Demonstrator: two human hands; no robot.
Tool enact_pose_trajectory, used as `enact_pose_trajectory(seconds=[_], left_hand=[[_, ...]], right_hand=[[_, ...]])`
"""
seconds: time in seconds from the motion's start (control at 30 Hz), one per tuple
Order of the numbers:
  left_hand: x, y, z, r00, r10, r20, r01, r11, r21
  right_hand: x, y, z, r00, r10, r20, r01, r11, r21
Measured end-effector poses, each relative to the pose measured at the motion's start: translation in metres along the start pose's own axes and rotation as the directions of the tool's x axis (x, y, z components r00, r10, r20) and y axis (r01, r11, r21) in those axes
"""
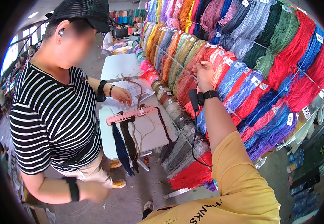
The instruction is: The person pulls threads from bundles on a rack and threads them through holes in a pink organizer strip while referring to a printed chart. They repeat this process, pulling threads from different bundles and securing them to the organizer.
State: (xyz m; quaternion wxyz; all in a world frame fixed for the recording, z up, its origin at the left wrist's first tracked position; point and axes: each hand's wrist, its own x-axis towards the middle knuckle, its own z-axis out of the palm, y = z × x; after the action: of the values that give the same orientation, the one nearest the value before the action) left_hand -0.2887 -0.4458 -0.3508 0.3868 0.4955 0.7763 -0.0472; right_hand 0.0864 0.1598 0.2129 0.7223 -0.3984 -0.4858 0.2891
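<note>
Right hand: the person's right hand was raised to the yarn rack, its fingers curled against the hanging bundles; I could not tell whether they pinched any strands.
Left hand: out of view.
Yarn at hand: brick-red yarn hung beside and behind the fingers, with coral yarn just to the right.
Tabletop: on the white tabletop lay a pink perforated strip, navy yarn and dark brown yarn hanging from it.
Co-worker: one open hand hovered near the strip.
Step in hand: apparently picking among reddish bundles.
Next move: seemingly called for separating the chosen strands without snagging neighbours.
</note>
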Motion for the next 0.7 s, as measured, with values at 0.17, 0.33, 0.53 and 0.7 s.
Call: enact_pose_trajectory(seconds=[0.17,0.33,0.53,0.7], left_hand=[[0.000,-0.002,-0.001,1.000,-0.001,-0.008,0.001,1.000,0.003],[0.004,-0.010,0.006,1.000,0.009,-0.011,-0.009,1.000,0.004],[0.008,-0.029,0.016,1.000,0.026,-0.012,-0.026,1.000,0.002],[0.005,-0.016,0.002,0.995,0.096,0.001,-0.096,0.993,0.070]], right_hand=[[0.006,0.003,-0.002,1.000,-0.015,0.013,0.015,0.999,-0.033],[0.010,-0.001,-0.001,0.999,0.029,-0.012,-0.031,0.992,-0.122],[-0.001,-0.008,0.022,0.948,-0.307,0.081,0.155,0.224,-0.962],[-0.015,-0.001,0.028,0.961,-0.133,0.242,0.223,-0.146,-0.964]])
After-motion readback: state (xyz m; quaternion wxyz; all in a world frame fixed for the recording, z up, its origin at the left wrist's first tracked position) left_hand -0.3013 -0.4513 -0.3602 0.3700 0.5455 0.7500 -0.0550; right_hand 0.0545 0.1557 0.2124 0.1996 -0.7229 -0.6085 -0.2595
